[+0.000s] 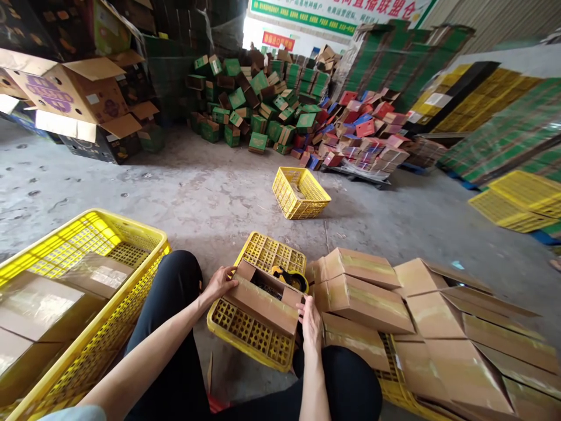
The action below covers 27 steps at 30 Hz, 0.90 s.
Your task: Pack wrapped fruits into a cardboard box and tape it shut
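An open cardboard box (265, 306) lies in front of me on an upturned yellow plastic crate (249, 331), with dark contents inside that I cannot make out. My left hand (221, 283) grips the box at its left end, fingers on the flap edge. At the opposite end my right hand (311, 320) holds the right side, its fingers closed against the cardboard. Just behind the box, a yellow-and-black tape dispenser (291, 277) rests on the crate.
To my left, a large yellow crate (164, 245) holds taped boxes (39, 304). Folded cardboard boxes (357, 298) are stacked at my right. Another yellow crate (301, 202) stands ahead on the concrete floor. Farther back lie heaps of green boxes (258, 142) and red boxes (364, 128).
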### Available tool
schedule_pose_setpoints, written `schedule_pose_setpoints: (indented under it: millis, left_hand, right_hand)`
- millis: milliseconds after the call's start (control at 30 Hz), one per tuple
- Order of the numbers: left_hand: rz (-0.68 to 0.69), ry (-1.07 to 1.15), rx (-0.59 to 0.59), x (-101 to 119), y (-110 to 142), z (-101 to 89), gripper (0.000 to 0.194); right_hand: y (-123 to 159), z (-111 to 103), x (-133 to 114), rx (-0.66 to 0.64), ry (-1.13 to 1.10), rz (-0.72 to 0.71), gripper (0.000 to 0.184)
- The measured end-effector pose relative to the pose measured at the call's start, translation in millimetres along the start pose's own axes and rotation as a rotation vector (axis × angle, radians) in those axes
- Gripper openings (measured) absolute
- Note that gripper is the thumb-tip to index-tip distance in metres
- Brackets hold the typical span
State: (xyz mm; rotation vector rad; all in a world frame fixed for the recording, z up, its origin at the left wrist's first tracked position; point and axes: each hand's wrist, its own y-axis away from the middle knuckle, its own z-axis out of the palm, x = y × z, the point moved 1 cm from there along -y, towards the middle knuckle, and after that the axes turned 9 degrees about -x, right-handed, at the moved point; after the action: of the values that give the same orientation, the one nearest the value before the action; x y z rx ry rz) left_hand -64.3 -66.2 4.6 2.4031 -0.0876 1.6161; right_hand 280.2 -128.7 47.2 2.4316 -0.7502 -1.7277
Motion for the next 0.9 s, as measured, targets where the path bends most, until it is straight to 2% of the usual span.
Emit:
schedule_pose_setpoints:
  millis: [200,367,900]
  left_hand:
    - [0.041,-0.022,0.009,2.9,1.4,1.5,0.060]
    - [0.119,-0.053,0.031,7.0,3.3,1.8,0.056]
    - [0.086,-0.028,0.005,9.9,1.4,-2.5,0.058]
  right_hand:
    - [-2.7,3.8,0.1,0.059,-0.019,0.019,0.083]
    - [-6.7,3.8,4.5,0.070,-0.017,0.006,0.075]
    - [-13.0,5.4,17.0,0.158,0.148,-0.092,0.062]
